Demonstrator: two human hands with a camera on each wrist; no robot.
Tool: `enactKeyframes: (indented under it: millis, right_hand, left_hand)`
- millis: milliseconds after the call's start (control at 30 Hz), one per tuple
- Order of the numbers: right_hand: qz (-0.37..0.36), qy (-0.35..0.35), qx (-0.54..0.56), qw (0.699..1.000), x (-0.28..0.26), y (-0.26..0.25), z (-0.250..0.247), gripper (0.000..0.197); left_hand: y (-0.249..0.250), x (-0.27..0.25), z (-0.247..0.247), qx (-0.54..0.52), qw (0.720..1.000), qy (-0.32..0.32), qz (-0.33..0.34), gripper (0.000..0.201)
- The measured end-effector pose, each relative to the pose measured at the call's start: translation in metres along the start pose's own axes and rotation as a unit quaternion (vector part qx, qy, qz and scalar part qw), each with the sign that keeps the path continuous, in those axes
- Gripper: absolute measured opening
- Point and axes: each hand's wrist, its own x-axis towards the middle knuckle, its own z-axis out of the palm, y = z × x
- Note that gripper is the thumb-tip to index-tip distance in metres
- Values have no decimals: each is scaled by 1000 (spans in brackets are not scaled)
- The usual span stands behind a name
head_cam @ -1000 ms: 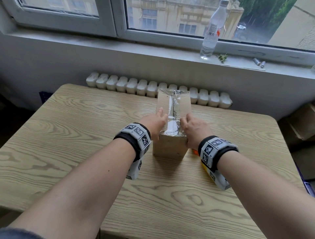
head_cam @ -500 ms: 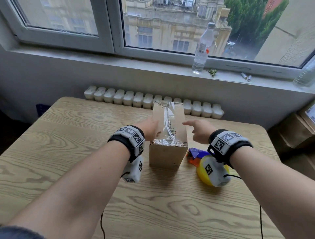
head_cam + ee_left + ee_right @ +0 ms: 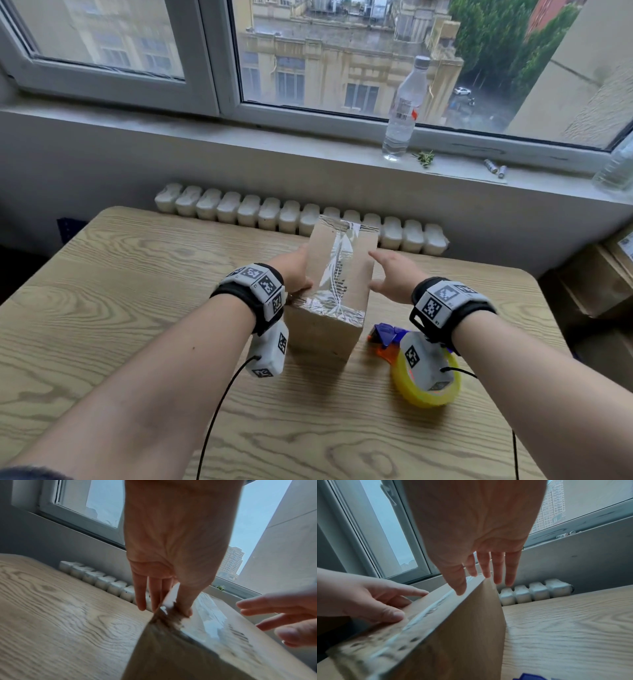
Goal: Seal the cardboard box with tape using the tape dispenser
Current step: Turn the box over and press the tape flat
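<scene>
A tape dispenser (image 3: 416,359) with a yellow roll lies on the wooden table (image 3: 120,308) just right of the cardboard box (image 3: 337,284), under the right wrist. A radiator (image 3: 274,214) runs behind the table's far edge; a bottle (image 3: 404,109) stands on the sill. The box sits mid-table, clear tape along its top. The left hand (image 3: 294,270) grips its left top edge, thumb on top. The right hand (image 3: 394,274) is spread with straight fingers beside the right edge, seemingly not touching.
</scene>
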Motion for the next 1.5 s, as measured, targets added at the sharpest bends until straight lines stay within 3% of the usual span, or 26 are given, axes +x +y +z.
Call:
enactKeyframes:
  millis: [100,233,533,600,800,933,1000,1100,1200,1500]
  right_hand:
    - [7,19,31,999,20,4,4,89]
    - [25,48,10,998,43,1,13,110]
    - [80,76,-5,994,81,-5,8,119]
    - [96,86,-14,992,85,-7,2,112]
    - [143,85,-36,985,83,-2,-8,55]
    - [139,88,-63,984,71,-4,-3,38]
    - [125,75,-68,987,64,-8,0,38]
    - [109,38,-54,992,58,-16,5,52]
    - [105,32,-56,992,49,-24,5,37]
    - [117,-14,-80,990,10,-37,0,42]
  left_hand:
    - [0,7,-3,-50,999,1,7,66]
    - [-3,15,8,-81,996,-41,-1,96]
    - [-5,30,-3,-59,998,-6,4,59]
    - [-6,30,-4,-54,998,-10,5,57]
    - [-16,34,-3,-44,998,-1,-39,55]
    - [-31,28,-3,-39,994,47,-91,56]
    - [-38,22,-4,-26,988,81,-130,65]
    - [-43,9,-8,-72,973,100,-197,90]
    - [-48,-2,-8,-129,960,81,-237,98]
    - [-45,-33,-9,-218,948,120,-198,104]
